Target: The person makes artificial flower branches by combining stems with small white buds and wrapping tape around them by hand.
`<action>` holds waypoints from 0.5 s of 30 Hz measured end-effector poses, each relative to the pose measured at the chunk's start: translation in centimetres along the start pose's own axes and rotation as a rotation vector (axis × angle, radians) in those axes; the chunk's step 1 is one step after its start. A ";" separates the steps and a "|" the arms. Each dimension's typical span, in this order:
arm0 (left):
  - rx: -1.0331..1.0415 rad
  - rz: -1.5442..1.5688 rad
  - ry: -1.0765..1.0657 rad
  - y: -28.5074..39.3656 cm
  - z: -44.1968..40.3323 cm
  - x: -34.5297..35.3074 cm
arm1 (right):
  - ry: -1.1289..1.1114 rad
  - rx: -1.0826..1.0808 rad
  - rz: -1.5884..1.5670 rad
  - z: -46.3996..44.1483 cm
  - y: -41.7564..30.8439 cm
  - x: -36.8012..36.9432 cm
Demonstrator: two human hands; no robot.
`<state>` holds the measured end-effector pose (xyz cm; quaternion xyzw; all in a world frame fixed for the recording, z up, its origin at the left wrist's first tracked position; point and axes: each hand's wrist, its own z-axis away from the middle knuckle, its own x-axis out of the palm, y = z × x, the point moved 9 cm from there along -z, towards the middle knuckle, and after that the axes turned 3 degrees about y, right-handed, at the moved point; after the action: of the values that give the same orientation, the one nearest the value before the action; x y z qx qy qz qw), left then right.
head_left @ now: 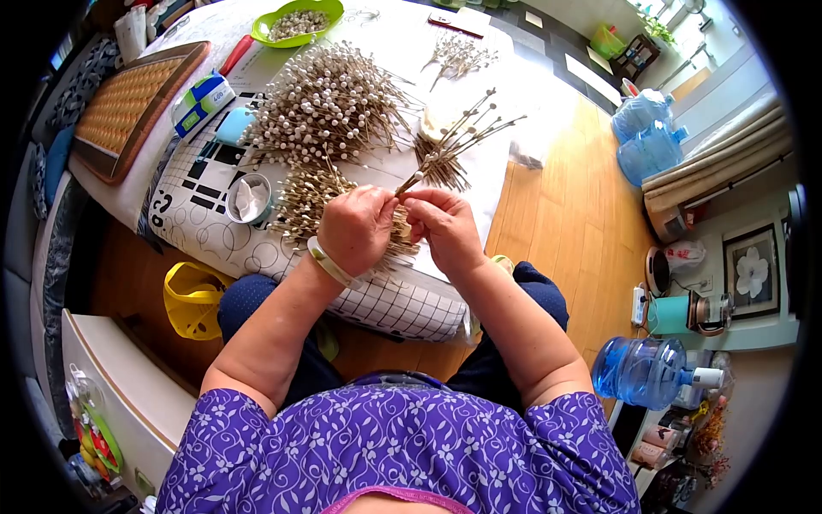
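Observation:
Both my hands meet over the near edge of the table. My left hand (358,227) is closed around a thin brown stem with a pale bead tip (414,179). Close on its right, my right hand (443,227) pinches at the same stem. A large pile of white-beaded stems (330,107) lies beyond them. Behind and partly under my left hand is a second bunch with smaller pale tips (310,199). Just past my right hand rests a bundle of brown stems (443,158), spread to the right.
A green bowl of beads (295,24), a blue tissue pack (203,104) and a cup with white tissue (250,199) stand on the table. More beaded stems (460,56) lie at the back. A yellow basket (190,300) is on the floor at left.

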<state>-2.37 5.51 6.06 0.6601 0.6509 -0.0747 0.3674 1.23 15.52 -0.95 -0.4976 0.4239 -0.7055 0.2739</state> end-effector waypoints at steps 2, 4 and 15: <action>-0.002 -0.013 0.006 -0.1 -0.1 0.2 | 0.034 -0.045 0.035 0.0 0.1 -0.2; 0.076 -0.078 -0.042 0.4 0.2 0.8 | 0.047 -0.066 0.079 0.0 0.0 0.1; 0.113 0.068 0.055 0.8 0.9 0.6 | 0.055 -0.148 0.130 0.4 -1.3 0.2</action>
<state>-1.17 5.58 5.39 0.7034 0.6326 -0.0806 0.3139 1.58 15.87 0.32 -0.4683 0.5136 -0.6665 0.2698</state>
